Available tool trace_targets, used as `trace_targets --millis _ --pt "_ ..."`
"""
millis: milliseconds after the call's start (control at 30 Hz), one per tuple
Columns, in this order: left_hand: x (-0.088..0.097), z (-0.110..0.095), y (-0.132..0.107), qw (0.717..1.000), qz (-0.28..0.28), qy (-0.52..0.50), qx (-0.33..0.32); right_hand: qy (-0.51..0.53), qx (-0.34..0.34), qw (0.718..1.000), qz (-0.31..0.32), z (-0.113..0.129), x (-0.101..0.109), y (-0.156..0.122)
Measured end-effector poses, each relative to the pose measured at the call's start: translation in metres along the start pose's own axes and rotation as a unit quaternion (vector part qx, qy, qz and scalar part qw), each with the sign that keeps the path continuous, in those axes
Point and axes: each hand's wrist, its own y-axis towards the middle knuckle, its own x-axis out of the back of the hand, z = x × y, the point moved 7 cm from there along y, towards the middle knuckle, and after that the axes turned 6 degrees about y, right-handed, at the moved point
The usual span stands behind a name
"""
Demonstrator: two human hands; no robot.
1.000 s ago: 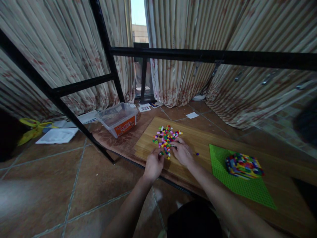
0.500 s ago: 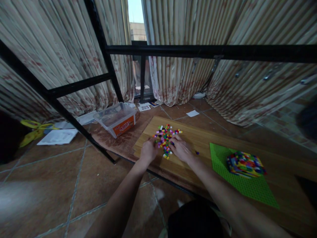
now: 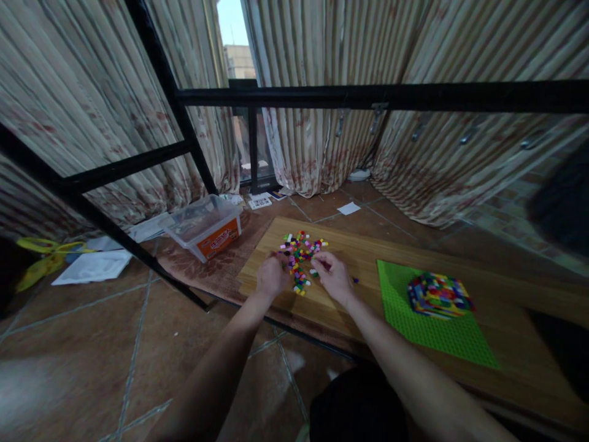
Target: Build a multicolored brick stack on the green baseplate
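Note:
A heap of small coloured bricks lies on a low wooden board. My left hand rests at the heap's left edge with its fingers curled down among the bricks. My right hand sits at the heap's right edge, fingertips pinched together on a small brick. To the right, a green baseplate lies on the board and carries a flat multicoloured brick build.
A clear plastic box with an orange label stands on a brown mat left of the board. Black metal frame bars cross overhead and at the left. Papers and a yellow object lie on the tiled floor. Curtains hang behind.
My left hand has moved forward from the heap's near edge to its left side. The right hand has shifted slightly and its fingers have pinched. The view has drifted right, so everything sits further left.

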Motion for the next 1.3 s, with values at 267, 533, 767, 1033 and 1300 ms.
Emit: trace_targets --millis 267,533,767,1033,1300 --pt "-0.031 -0.046 -0.034 0.891 0.035 -0.446 0.074 0.321 -0.087 0.941 -0.065 -0.002 0.003 -0.019" --pt "-0.047 -0.067 -0.05 0.722 0.111 -0.652 0.204 0.338 -0.076 0.936 -0.057 0.006 0.003 -0.034" --pt "-0.064 -0.054 -0.043 0.764 0.076 -0.616 0.178 0.068 -0.039 0.987 -0.139 -0.014 0.017 -0.02" --pt "-0.077 -0.046 -0.044 0.793 0.064 -0.583 0.165 -0.076 -0.051 0.985 -0.146 -0.022 0.033 -0.01" --pt "-0.071 -0.044 -0.047 0.803 0.063 -0.573 0.152 -0.178 -0.053 0.978 -0.1 -0.009 0.031 -0.01"
